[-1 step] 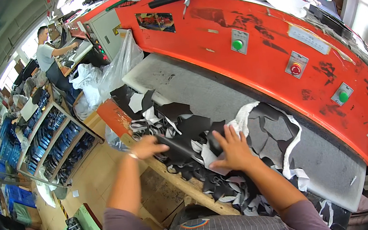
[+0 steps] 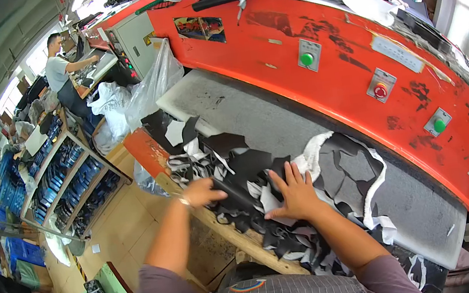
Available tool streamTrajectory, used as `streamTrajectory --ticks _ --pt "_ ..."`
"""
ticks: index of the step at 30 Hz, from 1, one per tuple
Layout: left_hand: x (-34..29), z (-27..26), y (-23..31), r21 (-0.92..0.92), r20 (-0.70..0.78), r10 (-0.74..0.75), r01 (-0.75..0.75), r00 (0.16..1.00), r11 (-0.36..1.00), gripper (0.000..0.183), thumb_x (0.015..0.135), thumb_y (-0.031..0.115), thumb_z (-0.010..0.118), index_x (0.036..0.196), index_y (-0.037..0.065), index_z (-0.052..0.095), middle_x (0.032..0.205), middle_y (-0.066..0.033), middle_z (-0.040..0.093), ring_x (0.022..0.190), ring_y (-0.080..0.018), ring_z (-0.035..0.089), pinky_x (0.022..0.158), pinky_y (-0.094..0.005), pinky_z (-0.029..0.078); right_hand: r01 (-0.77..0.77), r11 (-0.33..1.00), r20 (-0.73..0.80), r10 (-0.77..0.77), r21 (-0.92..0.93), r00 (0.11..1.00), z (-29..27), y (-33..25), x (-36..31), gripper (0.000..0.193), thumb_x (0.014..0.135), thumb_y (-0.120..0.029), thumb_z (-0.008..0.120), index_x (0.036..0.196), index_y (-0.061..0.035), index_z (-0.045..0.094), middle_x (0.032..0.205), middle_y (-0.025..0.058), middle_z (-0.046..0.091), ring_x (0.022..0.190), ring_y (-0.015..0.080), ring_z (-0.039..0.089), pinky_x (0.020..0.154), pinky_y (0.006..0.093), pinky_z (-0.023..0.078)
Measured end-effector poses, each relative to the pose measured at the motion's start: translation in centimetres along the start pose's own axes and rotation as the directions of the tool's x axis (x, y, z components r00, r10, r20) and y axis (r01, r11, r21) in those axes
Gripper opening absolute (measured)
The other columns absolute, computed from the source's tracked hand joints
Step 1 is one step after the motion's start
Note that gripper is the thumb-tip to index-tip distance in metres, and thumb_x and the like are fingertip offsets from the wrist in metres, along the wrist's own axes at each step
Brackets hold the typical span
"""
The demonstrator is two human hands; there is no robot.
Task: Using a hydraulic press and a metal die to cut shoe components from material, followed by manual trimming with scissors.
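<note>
Black and white offcuts of sheet material, which look like leather or synthetic leather, lie heaped along the near edge of a grey machine bed. My left hand is at the heap's left side, its fingers closed at the edge of a black sheet scrap. This scrap bends into a loose curve. My right hand lies spread over the scraps, fingers apart, its palm hiding some of them. Beyond it, a white fuzzy strip and a black cut-out sheet rest on the bed.
A red machine beam with green buttons and a red knob spans the far side. A wooden rail borders the heap. At left stand shelves of blue items; farther back a co-worker stands at another bench.
My left hand has moved a little to the right and down, and the black scrap has shifted with it. My right hand has hardly moved.
</note>
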State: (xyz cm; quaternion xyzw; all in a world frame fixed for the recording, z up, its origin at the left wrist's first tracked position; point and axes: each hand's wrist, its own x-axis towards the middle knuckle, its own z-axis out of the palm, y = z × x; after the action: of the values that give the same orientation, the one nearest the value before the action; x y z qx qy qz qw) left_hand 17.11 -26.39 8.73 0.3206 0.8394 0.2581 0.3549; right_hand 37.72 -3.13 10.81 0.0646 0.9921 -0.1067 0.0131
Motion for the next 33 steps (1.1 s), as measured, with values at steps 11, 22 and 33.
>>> streamTrajectory --ticks 11,22,33 --pt "1.1 -7.1 -2.5 -0.221 -0.301 0.169 -0.241 0.939 0.945 0.028 0.076 0.022 0.075 0.095 0.003 0.067 0.082 -0.0115 0.067 0.081 -0.0204 0.065 0.074 -0.0325 0.050 -0.272 0.958 0.040 0.270 0.085 0.962 0.7 -0.7 6.2 0.066 0.071 -0.020 0.070 0.131 -0.0100 0.044 0.128 0.0245 0.048 0.119 0.0369 0.048 0.097 0.0421 0.041" --pt "20.8 -25.0 -19.6 -0.108 -0.378 -0.133 0.098 0.916 0.989 0.048 0.074 0.029 0.076 0.098 -0.010 0.061 0.090 -0.0153 0.066 0.081 -0.0216 0.063 0.075 -0.0318 0.048 -0.360 0.728 0.006 0.439 0.583 0.898 -3.4 -2.9 14.7 0.041 0.080 -0.028 0.072 0.108 -0.0001 0.063 0.128 0.0186 0.053 0.111 0.0298 0.055 0.092 0.0386 0.044" --pt "20.2 -22.3 -16.6 -0.499 -0.168 -0.192 0.085 0.967 0.862 0.075 0.067 0.024 0.082 0.118 -0.016 0.045 0.101 -0.0165 0.057 0.087 -0.0192 0.058 0.068 -0.0315 0.048 -0.377 0.852 0.338 0.258 0.362 0.905 -2.6 -3.6 23.3 0.063 0.071 -0.029 0.077 0.122 0.0009 0.054 0.121 0.0236 0.056 0.113 0.0376 0.054 0.095 0.0408 0.043"
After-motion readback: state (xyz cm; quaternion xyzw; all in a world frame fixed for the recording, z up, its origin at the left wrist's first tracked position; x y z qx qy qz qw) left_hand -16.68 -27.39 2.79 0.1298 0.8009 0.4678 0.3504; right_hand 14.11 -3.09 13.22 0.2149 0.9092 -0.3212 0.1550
